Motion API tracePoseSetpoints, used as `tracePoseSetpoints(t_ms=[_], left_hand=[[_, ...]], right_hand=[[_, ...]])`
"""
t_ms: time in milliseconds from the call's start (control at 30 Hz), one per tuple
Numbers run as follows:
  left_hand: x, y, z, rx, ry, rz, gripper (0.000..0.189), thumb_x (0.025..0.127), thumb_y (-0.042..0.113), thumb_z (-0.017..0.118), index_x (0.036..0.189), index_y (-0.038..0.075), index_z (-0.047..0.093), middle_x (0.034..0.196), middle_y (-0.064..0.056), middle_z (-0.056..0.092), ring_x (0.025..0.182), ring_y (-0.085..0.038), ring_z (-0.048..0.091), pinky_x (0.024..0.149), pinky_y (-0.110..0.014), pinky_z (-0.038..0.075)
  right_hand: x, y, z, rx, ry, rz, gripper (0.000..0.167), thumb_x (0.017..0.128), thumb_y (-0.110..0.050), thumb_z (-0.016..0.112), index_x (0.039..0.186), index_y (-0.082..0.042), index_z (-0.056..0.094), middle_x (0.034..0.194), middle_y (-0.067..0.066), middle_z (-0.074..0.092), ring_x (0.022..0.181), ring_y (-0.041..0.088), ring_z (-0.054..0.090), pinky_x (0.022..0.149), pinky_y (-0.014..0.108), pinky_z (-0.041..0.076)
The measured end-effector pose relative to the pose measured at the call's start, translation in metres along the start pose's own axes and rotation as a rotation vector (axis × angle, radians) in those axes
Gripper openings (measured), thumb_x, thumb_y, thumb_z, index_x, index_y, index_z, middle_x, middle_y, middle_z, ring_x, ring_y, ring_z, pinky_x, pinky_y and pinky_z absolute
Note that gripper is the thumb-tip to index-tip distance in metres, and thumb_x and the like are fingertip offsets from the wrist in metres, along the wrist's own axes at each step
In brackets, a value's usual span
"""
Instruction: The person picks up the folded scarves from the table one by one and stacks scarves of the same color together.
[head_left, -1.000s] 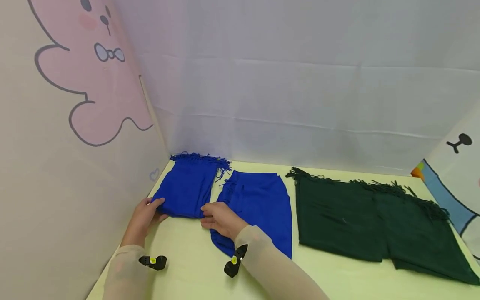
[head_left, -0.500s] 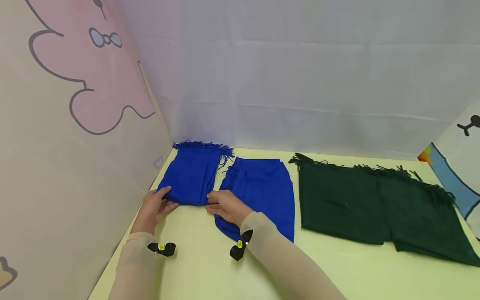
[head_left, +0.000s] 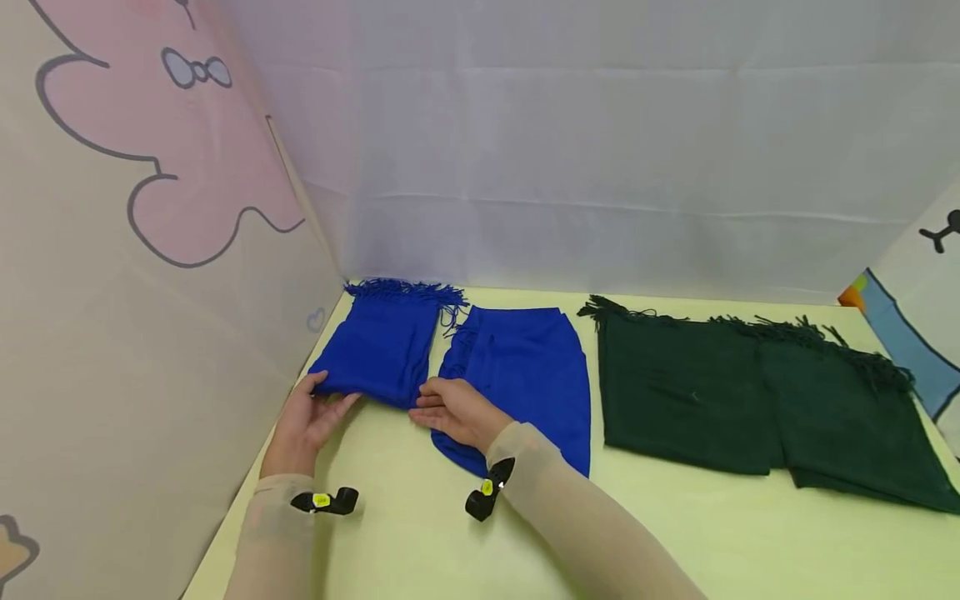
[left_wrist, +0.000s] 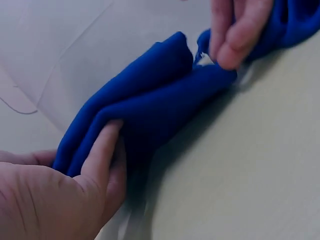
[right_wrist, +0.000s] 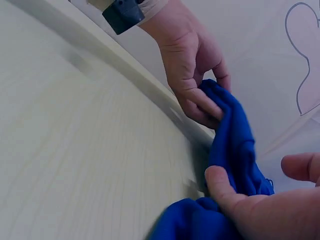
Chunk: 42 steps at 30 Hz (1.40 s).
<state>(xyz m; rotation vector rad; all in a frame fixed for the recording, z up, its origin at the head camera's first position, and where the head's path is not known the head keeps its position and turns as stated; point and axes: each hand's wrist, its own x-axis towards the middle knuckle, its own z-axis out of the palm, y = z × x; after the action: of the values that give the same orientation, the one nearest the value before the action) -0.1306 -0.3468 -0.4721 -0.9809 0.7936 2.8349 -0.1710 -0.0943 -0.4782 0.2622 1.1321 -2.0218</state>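
A folded blue fringed scarf point(head_left: 378, 346) lies at the back left of the table, its fringe towards the back wall. My left hand point(head_left: 302, 423) holds the near left corner of this scarf, thumb on one side of the fold and fingers on the other, as the left wrist view shows. That front edge is raised, and the folded layers point(left_wrist: 135, 100) show in the left wrist view. At the near right corner my right hand point(head_left: 461, 412) has its fingertips around the fold. The right forearm passes over a second folded blue scarf point(head_left: 536, 375).
Two dark green fringed scarves point(head_left: 678, 392) point(head_left: 847, 425) lie folded side by side on the right of the pale yellow table point(head_left: 750, 550). A printed wall point(head_left: 247, 350) stands close to the left hand, and a white cloth wall point(head_left: 600, 167) runs along the back.
The head view has tipped downward, so everything sits higher in the frame. My left hand has lifted the scarf's near left corner and its thumb has moved to the edge; the right hand stays at its corner.
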Motion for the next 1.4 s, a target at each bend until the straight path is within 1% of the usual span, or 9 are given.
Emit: tracePoseSetpoints(t_ms=[233, 500, 700, 867, 1000, 1100, 1200, 1333, 1400], left_hand=[[-0.010, -0.002, 0.010, -0.219, -0.081, 0.061, 0.067, 0.103, 0.007, 0.048, 0.158, 0.031, 0.019, 0.160, 0.010, 0.023, 0.146, -0.012, 0.026, 0.119, -0.042, 0.022], [-0.021, -0.004, 0.015, -0.286, -0.082, 0.070, 0.069, 0.104, 0.007, 0.047, 0.159, 0.034, 0.016, 0.161, 0.014, 0.020, 0.146, -0.008, 0.023, 0.119, -0.043, 0.022], [-0.024, -0.012, 0.013, -0.072, -0.005, 0.047, 0.064, 0.104, 0.016, 0.048, 0.158, 0.032, 0.017, 0.153, 0.006, 0.031, 0.135, -0.020, 0.043, 0.116, -0.040, 0.030], [-0.023, -0.015, 0.007, 0.208, 0.059, 0.087, 0.060, 0.105, 0.021, 0.048, 0.157, 0.027, 0.019, 0.133, 0.000, 0.043, 0.101, -0.020, 0.065, 0.111, -0.039, 0.040], [-0.020, -0.015, -0.003, 0.313, 0.046, 0.086, 0.065, 0.105, 0.023, 0.048, 0.159, 0.023, 0.012, 0.139, -0.006, 0.039, 0.104, -0.021, 0.065, 0.112, -0.041, 0.039], [-0.017, -0.013, -0.014, 0.249, -0.009, 0.040, 0.067, 0.105, 0.024, 0.049, 0.159, 0.023, 0.009, 0.145, -0.006, 0.036, 0.118, -0.019, 0.058, 0.115, -0.040, 0.033], [-0.014, -0.010, -0.023, 0.099, -0.072, -0.026, 0.060, 0.105, 0.023, 0.049, 0.155, 0.021, 0.018, 0.139, -0.007, 0.048, 0.124, -0.018, 0.055, 0.118, -0.038, 0.030], [-0.013, -0.009, -0.027, -0.010, -0.145, -0.066, 0.054, 0.105, 0.016, 0.049, 0.152, 0.019, 0.023, 0.117, -0.008, 0.067, 0.112, -0.021, 0.065, 0.115, -0.034, 0.034], [-0.014, -0.010, -0.024, -0.021, -0.170, -0.058, 0.061, 0.105, 0.013, 0.050, 0.156, 0.021, 0.018, 0.122, -0.007, 0.065, 0.107, -0.022, 0.068, 0.113, -0.031, 0.036]], right_hand=[[0.002, 0.005, 0.007, 0.090, -0.039, 0.051, 0.063, 0.103, -0.018, 0.052, 0.146, 0.019, 0.025, 0.142, 0.040, 0.034, 0.133, 0.054, 0.039, 0.111, 0.053, 0.037], [0.017, 0.018, 0.019, 0.249, -0.156, 0.126, 0.087, 0.102, -0.047, 0.052, 0.149, 0.016, 0.015, 0.140, 0.043, 0.036, 0.138, 0.053, 0.032, 0.115, 0.054, 0.031], [0.026, 0.022, 0.023, 0.357, -0.104, 0.074, 0.079, 0.098, -0.047, 0.060, 0.152, 0.000, 0.026, 0.138, 0.037, 0.040, 0.133, 0.050, 0.041, 0.110, 0.052, 0.039], [0.027, 0.018, 0.028, 0.271, -0.080, 0.029, 0.065, 0.099, -0.024, 0.065, 0.149, 0.001, 0.032, 0.137, 0.034, 0.047, 0.127, 0.049, 0.050, 0.105, 0.054, 0.044], [0.026, 0.016, 0.031, 0.174, -0.037, 0.007, 0.067, 0.097, -0.001, 0.060, 0.154, 0.000, 0.024, 0.140, 0.032, 0.046, 0.126, 0.047, 0.051, 0.099, 0.055, 0.049], [0.024, 0.015, 0.031, 0.143, 0.000, -0.006, 0.080, 0.094, 0.010, 0.057, 0.159, -0.007, 0.013, 0.146, 0.030, 0.040, 0.129, 0.045, 0.048, 0.094, 0.053, 0.053], [0.022, 0.011, 0.031, 0.142, 0.012, -0.024, 0.088, 0.092, 0.014, 0.056, 0.161, -0.012, 0.008, 0.147, 0.028, 0.038, 0.131, 0.042, 0.048, 0.090, 0.050, 0.056], [0.018, 0.001, 0.032, 0.132, 0.004, -0.035, 0.086, 0.093, 0.012, 0.057, 0.161, -0.014, 0.011, 0.145, 0.025, 0.044, 0.127, 0.040, 0.053, 0.087, 0.046, 0.057], [0.016, -0.005, 0.032, 0.123, -0.003, -0.043, 0.086, 0.094, 0.011, 0.058, 0.161, -0.014, 0.010, 0.145, 0.025, 0.044, 0.127, 0.039, 0.053, 0.087, 0.044, 0.058]])
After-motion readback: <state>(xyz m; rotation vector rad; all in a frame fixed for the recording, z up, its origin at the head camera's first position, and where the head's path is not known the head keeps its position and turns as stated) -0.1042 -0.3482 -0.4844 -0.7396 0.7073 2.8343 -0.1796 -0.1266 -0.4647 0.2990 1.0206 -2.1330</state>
